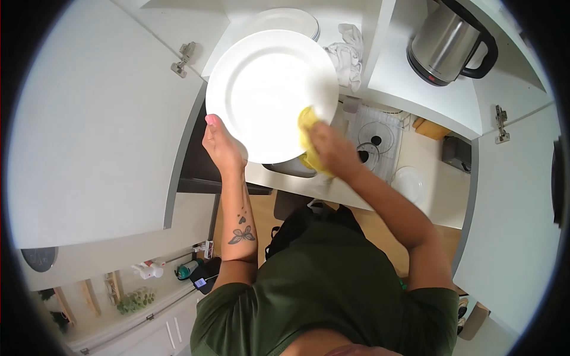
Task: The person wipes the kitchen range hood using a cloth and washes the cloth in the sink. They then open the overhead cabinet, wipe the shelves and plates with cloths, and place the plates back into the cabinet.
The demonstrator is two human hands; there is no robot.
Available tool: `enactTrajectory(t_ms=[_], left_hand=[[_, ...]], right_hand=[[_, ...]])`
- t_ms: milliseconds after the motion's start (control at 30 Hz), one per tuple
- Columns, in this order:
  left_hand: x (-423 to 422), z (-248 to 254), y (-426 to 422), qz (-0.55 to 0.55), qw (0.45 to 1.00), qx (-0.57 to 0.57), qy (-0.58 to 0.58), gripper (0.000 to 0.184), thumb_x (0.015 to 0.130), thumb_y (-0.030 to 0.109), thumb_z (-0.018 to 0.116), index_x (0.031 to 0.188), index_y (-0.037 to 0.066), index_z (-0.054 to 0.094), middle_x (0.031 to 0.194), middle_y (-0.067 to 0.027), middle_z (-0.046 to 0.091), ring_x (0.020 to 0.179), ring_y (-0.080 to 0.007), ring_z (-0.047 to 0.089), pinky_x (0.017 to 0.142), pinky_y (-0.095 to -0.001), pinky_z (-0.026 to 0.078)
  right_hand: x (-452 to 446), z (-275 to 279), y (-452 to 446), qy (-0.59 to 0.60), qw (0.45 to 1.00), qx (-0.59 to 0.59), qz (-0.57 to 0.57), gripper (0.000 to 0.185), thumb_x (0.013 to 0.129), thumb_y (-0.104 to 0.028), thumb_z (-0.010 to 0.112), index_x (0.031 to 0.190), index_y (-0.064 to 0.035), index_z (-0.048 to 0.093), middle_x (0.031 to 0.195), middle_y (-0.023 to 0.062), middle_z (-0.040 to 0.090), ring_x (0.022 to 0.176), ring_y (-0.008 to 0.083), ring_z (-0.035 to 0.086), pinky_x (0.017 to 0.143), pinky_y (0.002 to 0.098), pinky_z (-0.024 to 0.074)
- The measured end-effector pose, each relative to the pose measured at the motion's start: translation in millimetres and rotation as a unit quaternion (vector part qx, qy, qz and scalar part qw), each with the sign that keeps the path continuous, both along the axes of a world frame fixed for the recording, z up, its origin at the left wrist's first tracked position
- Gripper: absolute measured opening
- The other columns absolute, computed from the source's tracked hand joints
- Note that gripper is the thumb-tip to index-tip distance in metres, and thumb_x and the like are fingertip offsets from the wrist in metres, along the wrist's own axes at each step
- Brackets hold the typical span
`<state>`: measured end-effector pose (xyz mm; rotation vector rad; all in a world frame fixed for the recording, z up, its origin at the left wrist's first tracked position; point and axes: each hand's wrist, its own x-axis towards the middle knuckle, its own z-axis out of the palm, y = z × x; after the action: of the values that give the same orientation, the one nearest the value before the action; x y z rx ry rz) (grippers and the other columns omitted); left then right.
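A large white plate (267,89) is held up before the open cupboard, its inner face toward me. My left hand (222,145) grips its lower left rim, thumb on the front and the other fingers hidden behind. At the lower right rim, my right hand (333,148) is closed on a yellow cloth (309,127), which lies against the plate's edge. Slight blur marks the right hand. Behind the raised plate, a stack of white plates (285,21) rests on the cupboard shelf, with a crumpled white cloth (347,59) to its right.
A steel electric kettle (445,41) stands in the right cupboard section. Open cupboard doors flank me, left (107,118) and right (516,202). On the counter below are a wire dish rack (389,133) with glass lids, a small white plate (408,184) and a sink (291,169).
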<state>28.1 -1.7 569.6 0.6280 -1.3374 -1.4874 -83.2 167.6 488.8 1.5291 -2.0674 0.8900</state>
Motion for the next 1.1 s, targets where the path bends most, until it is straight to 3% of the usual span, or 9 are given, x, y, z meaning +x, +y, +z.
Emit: enactTrajectory(t_ms=[200, 267, 367, 600, 733, 800, 1000, 1067, 1100], left_hand=[[-7, -1, 7, -0.031, 0.999, -0.008, -0.007, 0.059, 0.091, 0.047, 0.042, 0.104, -0.01, 0.052, 0.097, -0.0137, 0.058, 0.089, -0.0184, 0.055, 0.08, -0.0289, 0.043], [-11, -1, 11, -0.027, 0.999, 0.003, 0.026, 0.062, 0.09, 0.05, 0.041, 0.106, -0.01, 0.05, 0.1, -0.0145, 0.057, 0.09, -0.0191, 0.054, 0.081, -0.0292, 0.043], [-16, -2, 14, -0.023, 0.999, -0.017, 0.021, 0.064, 0.09, 0.051, 0.04, 0.106, -0.01, 0.049, 0.1, -0.0145, 0.057, 0.089, -0.0194, 0.054, 0.081, -0.0296, 0.043], [-11, 1, 16, -0.029, 0.999, -0.02, 0.005, 0.065, 0.09, 0.052, 0.04, 0.107, -0.01, 0.049, 0.101, -0.0145, 0.055, 0.091, -0.0192, 0.053, 0.081, -0.0301, 0.043], [-15, 10, 24, -0.025, 0.998, -0.005, 0.05, 0.06, 0.092, 0.048, 0.038, 0.107, -0.01, 0.049, 0.103, -0.0146, 0.055, 0.091, -0.0187, 0.052, 0.083, -0.0296, 0.041], [-16, 11, 27, -0.031, 0.998, 0.016, 0.059, 0.059, 0.093, 0.046, 0.038, 0.107, -0.01, 0.049, 0.103, -0.0146, 0.055, 0.091, -0.0185, 0.052, 0.084, -0.0291, 0.041], [-15, 0, 9, 0.025, 0.999, -0.027, 0.002, 0.06, 0.094, 0.045, 0.035, 0.112, -0.011, 0.047, 0.107, -0.0163, 0.054, 0.097, -0.0211, 0.052, 0.085, -0.0292, 0.041], [-12, 7, 4, 0.016, 0.999, -0.031, 0.027, 0.062, 0.093, 0.046, 0.034, 0.117, -0.011, 0.044, 0.113, -0.0182, 0.052, 0.101, -0.0231, 0.051, 0.087, -0.031, 0.041], [-11, 9, 1, 0.002, 0.999, -0.02, 0.046, 0.063, 0.093, 0.047, 0.035, 0.118, -0.011, 0.042, 0.115, -0.0188, 0.05, 0.102, -0.024, 0.051, 0.088, -0.032, 0.041]], right_hand=[[-19, 36, 2, -0.099, 0.985, 0.022, -0.142, 0.023, 0.078, -0.003, 0.051, 0.1, -0.0003, 0.055, 0.099, 0.0122, 0.051, 0.082, 0.029, 0.057, 0.064, 0.0344, 0.0481], [6, 13, -5, -0.119, 0.988, 0.03, -0.09, 0.019, 0.08, -0.004, 0.05, 0.098, -0.0006, 0.056, 0.095, 0.0107, 0.05, 0.075, 0.0287, 0.057, 0.062, 0.0352, 0.0482], [55, 28, -10, -0.191, 0.981, 0.021, -0.036, 0.017, 0.082, -0.005, 0.049, 0.098, -0.0017, 0.056, 0.092, 0.0106, 0.049, 0.073, 0.0284, 0.056, 0.061, 0.0362, 0.0485], [-28, 50, 2, -0.115, 0.979, -0.071, -0.153, 0.017, 0.079, -0.006, 0.054, 0.096, -0.0028, 0.056, 0.096, 0.0078, 0.051, 0.074, 0.029, 0.057, 0.061, 0.0367, 0.049], [-24, 60, -28, -0.093, 0.979, -0.082, -0.159, 0.016, 0.079, -0.008, 0.052, 0.093, -0.0022, 0.057, 0.086, 0.0104, 0.051, 0.073, 0.0278, 0.057, 0.059, 0.0368, 0.0478], [1, 60, -40, -0.038, 0.991, -0.127, -0.031, 0.01, 0.078, -0.002, 0.054, 0.086, 0.0006, 0.058, 0.085, 0.009, 0.053, 0.07, 0.0245, 0.058, 0.059, 0.035, 0.0478], [58, 68, -26, -0.2, 0.971, 0.001, 0.131, 0.015, 0.077, -0.005, 0.05, 0.086, 0.0012, 0.06, 0.082, 0.0109, 0.051, 0.078, 0.0242, 0.055, 0.062, 0.0336, 0.0463], [60, 60, -9, -0.332, 0.863, 0.097, 0.368, 0.014, 0.078, -0.008, 0.053, 0.084, 0.0019, 0.06, 0.082, 0.0118, 0.053, 0.076, 0.0244, 0.055, 0.066, 0.033, 0.0445], [57, 65, 0, -0.331, 0.862, 0.099, 0.371, 0.014, 0.078, -0.008, 0.053, 0.084, 0.0019, 0.06, 0.082, 0.0118, 0.053, 0.076, 0.0244, 0.055, 0.066, 0.033, 0.0445]])
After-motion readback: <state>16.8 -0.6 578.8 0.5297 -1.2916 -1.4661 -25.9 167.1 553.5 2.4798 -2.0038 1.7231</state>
